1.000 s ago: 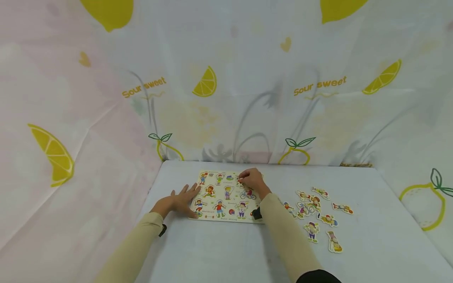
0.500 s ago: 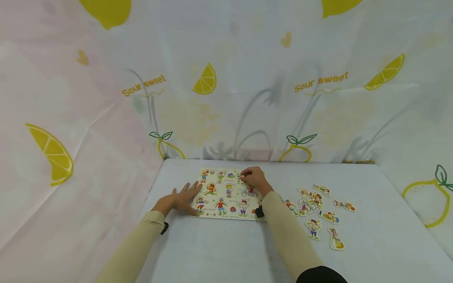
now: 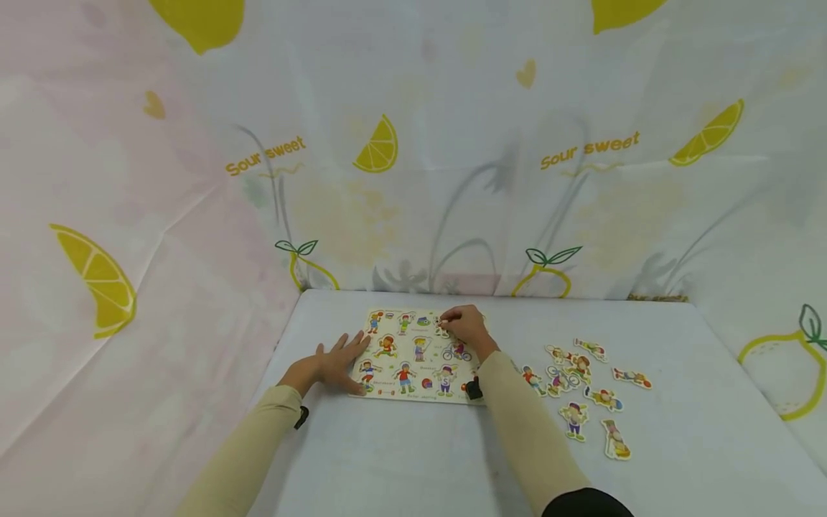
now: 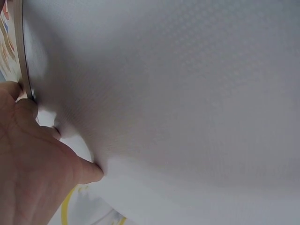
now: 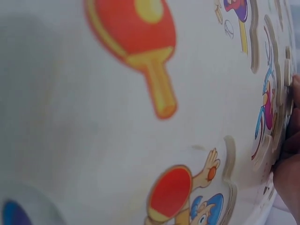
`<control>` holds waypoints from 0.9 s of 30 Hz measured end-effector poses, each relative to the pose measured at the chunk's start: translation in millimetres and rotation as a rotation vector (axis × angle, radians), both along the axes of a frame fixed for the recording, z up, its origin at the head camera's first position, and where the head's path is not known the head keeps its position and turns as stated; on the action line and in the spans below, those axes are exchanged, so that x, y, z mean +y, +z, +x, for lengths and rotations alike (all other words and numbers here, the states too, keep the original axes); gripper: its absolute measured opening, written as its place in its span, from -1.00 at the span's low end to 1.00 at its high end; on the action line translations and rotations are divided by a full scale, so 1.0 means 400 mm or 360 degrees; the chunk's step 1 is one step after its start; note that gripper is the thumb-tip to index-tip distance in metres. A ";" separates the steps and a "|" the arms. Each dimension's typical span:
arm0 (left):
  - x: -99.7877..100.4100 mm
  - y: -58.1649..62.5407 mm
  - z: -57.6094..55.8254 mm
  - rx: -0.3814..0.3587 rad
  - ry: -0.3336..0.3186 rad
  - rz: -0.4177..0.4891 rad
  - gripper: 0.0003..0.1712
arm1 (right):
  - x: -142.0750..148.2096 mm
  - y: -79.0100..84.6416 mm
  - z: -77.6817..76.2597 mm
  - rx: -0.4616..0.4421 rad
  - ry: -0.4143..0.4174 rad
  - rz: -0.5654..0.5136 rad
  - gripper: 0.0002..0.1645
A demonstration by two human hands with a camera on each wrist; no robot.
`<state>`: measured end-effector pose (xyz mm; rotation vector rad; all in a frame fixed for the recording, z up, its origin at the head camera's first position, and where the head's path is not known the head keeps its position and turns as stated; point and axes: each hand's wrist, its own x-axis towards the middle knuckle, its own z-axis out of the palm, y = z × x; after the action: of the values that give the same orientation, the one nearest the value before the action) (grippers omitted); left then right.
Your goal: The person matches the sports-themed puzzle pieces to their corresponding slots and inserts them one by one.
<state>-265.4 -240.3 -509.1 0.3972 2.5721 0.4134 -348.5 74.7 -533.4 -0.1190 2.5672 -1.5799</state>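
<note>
A cream puzzle board (image 3: pixel 395 362) with printed sports figures lies on the table. Along its left edge rests my left hand (image 3: pixel 326 366), fingers spread; the left wrist view catches the board's wooden edge (image 4: pixel 21 51) against those fingers. At the top right of the board, my right hand (image 3: pixel 466 328) pinches a small puzzle piece (image 3: pixel 441 324), mostly hidden by the fingers. The right wrist view shows part of this hand (image 5: pixel 288 154) at its right border, low against the board. Nearer that camera are a printed red table-tennis bat (image 5: pixel 133 28) and a player figure (image 5: pixel 201 211).
Several loose figure pieces lie to the right of the board, among them one in a purple outfit (image 3: pixel 573 421) and one on a yellow base (image 3: pixel 617 440). Some of them overlap. A white cloth covers the table (image 3: pixel 400 459); a lemon-print curtain (image 3: pixel 439 215) hangs behind.
The head view has shifted slightly. My left hand keeps its place on the board's edge, and the right hand stays at the top right with its fingers moving only a little.
</note>
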 end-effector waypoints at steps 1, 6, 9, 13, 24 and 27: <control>0.000 0.001 -0.001 0.0001 -0.0001 -0.0006 0.37 | 0.001 0.001 -0.001 0.0002 0.0001 0.0001 -0.85; 0.002 0.004 -0.003 0.0000 0.0006 -0.0005 0.37 | 0.001 0.006 -0.003 -0.0011 -0.0004 0.0020 -0.86; 0.002 0.004 -0.002 -0.0005 0.0009 -0.0006 0.37 | 0.001 0.004 -0.003 -0.0017 -0.0018 0.0056 -0.87; 0.001 0.004 0.000 -0.0006 0.0013 -0.0008 0.38 | -0.002 0.002 -0.002 0.0006 -0.0018 0.0089 -0.87; 0.000 -0.001 -0.005 -0.0009 0.0020 0.0012 0.39 | -0.001 0.007 0.001 0.0001 -0.0026 0.0027 -0.84; 0.001 -0.006 -0.005 -0.0014 0.0028 0.0007 0.39 | -0.001 0.003 0.004 -0.0010 -0.0017 0.0002 -0.83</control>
<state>-267.4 -239.9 -511.4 0.3741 2.5681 0.4262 -347.0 74.5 -532.2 -0.1005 2.5682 -1.5802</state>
